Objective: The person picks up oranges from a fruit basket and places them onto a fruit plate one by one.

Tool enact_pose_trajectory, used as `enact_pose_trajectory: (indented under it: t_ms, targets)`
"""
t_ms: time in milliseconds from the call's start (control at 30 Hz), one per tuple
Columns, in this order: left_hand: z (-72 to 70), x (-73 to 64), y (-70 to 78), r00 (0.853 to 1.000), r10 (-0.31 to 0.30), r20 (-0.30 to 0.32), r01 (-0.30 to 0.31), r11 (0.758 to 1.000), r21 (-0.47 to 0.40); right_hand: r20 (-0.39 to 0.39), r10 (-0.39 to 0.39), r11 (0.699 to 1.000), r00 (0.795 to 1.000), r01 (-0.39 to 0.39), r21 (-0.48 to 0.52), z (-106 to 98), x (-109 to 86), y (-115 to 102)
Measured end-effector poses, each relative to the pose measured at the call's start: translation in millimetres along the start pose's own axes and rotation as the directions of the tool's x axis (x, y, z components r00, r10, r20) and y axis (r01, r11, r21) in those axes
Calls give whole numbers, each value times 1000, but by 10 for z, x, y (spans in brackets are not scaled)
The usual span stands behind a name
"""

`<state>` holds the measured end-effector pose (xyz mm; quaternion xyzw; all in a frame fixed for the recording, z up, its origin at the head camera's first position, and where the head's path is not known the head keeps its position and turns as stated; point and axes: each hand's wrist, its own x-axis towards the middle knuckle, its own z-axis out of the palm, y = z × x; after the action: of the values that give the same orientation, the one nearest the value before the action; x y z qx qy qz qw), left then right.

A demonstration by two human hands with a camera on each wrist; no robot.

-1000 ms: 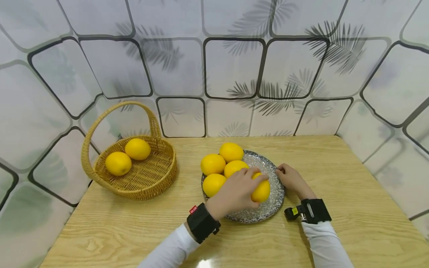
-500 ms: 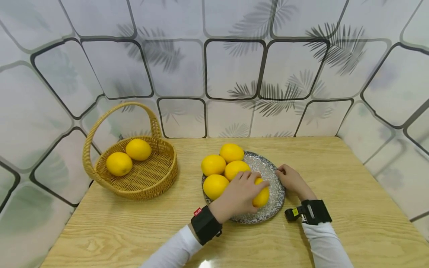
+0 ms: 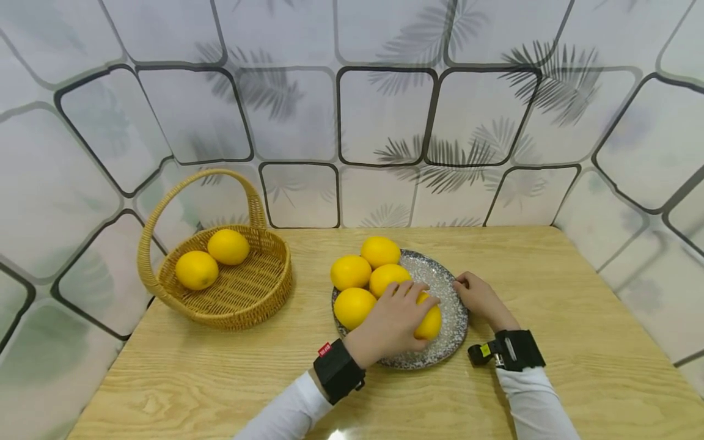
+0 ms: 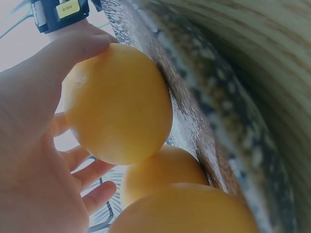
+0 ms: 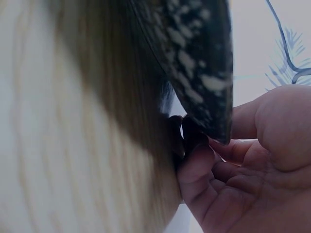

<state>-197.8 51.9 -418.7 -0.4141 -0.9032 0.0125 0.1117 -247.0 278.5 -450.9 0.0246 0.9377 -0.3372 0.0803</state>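
Observation:
A speckled grey plate (image 3: pixel 440 342) bears several yellow lemons, grouped mostly on its left half. My left hand (image 3: pixel 387 321) curls over the rightmost lemon (image 3: pixel 430 321); the left wrist view shows the thumb on one side of that lemon (image 4: pixel 119 104) and the fingers on the other. Two more lemons lie close beyond it in that view. At the plate's right edge, my right hand (image 3: pixel 481 298) pinches the rim. In the right wrist view its fingers (image 5: pixel 197 167) are tucked under the plate's edge (image 5: pixel 199 63), with the thumb above.
A wicker basket (image 3: pixel 269 293) with a tall arched handle stands left of the plate, two lemons (image 3: pixel 197 270) inside. Both stand on a wooden table (image 3: pixel 181 379). Patterned wall panels (image 3: pixel 385 116) enclose the back and sides.
Over the past second my left hand and its lemon shifted slightly down on the plate, then stayed nearly still. The right hand has kept its place at the rim.

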Motion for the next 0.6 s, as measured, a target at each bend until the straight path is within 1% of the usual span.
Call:
enact_pose_trajectory:
  t_ms: [300, 467, 600]
  targets:
    - [-18, -3, 4, 1000, 9, -11, -9, 1000, -5, 1, -10, 1000, 1000, 10, 5, -14, -16, -11]
    - [-16, -4, 6, 1000, 10, -4, -10, 1000, -5, 7, 4, 1000, 1000, -4, 15, -15, -23, -29]
    - [-21, 4, 2, 1000, 6, 16, -6, 1000, -12, 9, 0, 1000, 1000, 0, 11, -14, -30, -36]
